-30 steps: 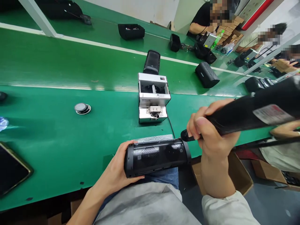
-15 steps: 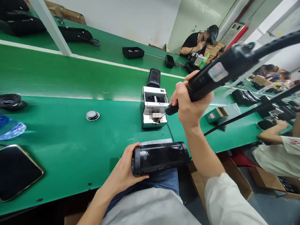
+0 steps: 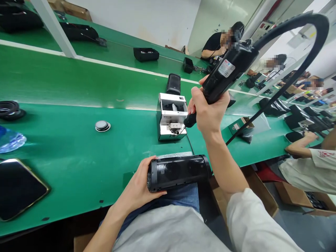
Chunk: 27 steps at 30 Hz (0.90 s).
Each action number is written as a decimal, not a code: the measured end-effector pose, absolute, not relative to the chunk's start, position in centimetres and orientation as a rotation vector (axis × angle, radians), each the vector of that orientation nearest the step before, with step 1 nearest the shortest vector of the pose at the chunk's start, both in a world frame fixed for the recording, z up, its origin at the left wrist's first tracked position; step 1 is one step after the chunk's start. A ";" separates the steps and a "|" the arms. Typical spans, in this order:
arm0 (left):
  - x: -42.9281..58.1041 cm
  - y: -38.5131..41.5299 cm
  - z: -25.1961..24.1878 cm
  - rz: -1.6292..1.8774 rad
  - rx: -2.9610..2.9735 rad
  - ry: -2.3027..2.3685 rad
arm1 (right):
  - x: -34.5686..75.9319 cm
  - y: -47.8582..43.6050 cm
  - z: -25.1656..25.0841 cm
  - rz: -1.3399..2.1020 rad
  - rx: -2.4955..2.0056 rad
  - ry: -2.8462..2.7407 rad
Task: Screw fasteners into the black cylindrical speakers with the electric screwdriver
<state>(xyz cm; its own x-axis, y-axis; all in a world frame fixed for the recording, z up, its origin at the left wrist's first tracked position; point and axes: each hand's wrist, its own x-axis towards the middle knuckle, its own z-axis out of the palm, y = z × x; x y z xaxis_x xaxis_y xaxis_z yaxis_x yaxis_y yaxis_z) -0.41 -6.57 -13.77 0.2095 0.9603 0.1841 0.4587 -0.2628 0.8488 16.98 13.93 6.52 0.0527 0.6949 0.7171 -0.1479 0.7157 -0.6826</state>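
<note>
My left hand (image 3: 140,182) is closed round the left end of a black cylindrical speaker (image 3: 181,171), which lies on its side at the table's front edge above my lap. Raised to the right, my right hand (image 3: 210,108) grips a black electric screwdriver (image 3: 219,75) with a white label and a thick cord. Its tip points down and left, at the front outlet of a white screw feeder (image 3: 172,117). Whether a screw sits on the tip is too small to tell. Behind the feeder stands another black speaker part (image 3: 173,84).
A stack of round silver discs (image 3: 102,126) lies on the green table (image 3: 65,150). At left are a phone (image 3: 21,189), a plastic bottle (image 3: 12,140) and a black coil (image 3: 10,110). A small green box (image 3: 241,126) stands right. A co-worker's arm (image 3: 299,145) is further right.
The screwdriver has tilted more upright, and its cord now loops into view. Its tip stays at the feeder's front. My left hand still holds the speaker; the whole view has shifted slightly.
</note>
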 end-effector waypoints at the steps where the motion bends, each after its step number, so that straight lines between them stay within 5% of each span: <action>1: -0.4 -6.6 -13.7 0.967 1.829 1.322 | 17.5 13.7 6.6 0.693 -0.503 -1.383; 13: -0.7 -6.4 -14.0 0.967 1.848 1.365 | 28.3 5.9 11.6 0.603 -0.651 -1.386; 27: -0.5 -7.0 -12.7 0.894 1.733 1.404 | 29.5 6.7 5.0 0.821 -0.658 -1.443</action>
